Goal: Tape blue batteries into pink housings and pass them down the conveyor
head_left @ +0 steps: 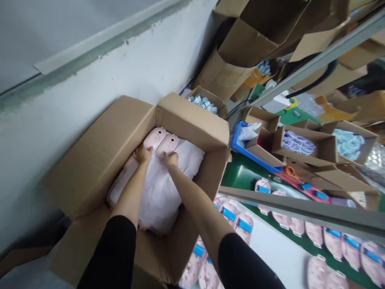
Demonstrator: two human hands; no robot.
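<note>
Both my hands reach into an open cardboard box point(195, 124), above a sheet of white wrapping point(159, 184) that covers most of its contents. My left hand point(143, 154) is closed on the lower end of a rounded pink plastic shell point(154, 138) with a small dark hole. Beside it, my right hand point(169, 158) grips the near end of a second pink plastic shell point(168, 143). The two shells lie side by side against the box's far corner. More pink edges show from under the wrapping at the left. Some of my fingertips are hidden.
A white wall point(99, 80) runs along the left. Right of the box, a metal rail point(294, 208) crosses a green bench point(246, 172) with rows of pink shells bearing blue parts. Behind are small cartons of purple rings point(297, 142), light-blue rings point(349, 144) and pale cylindrical parts point(203, 102).
</note>
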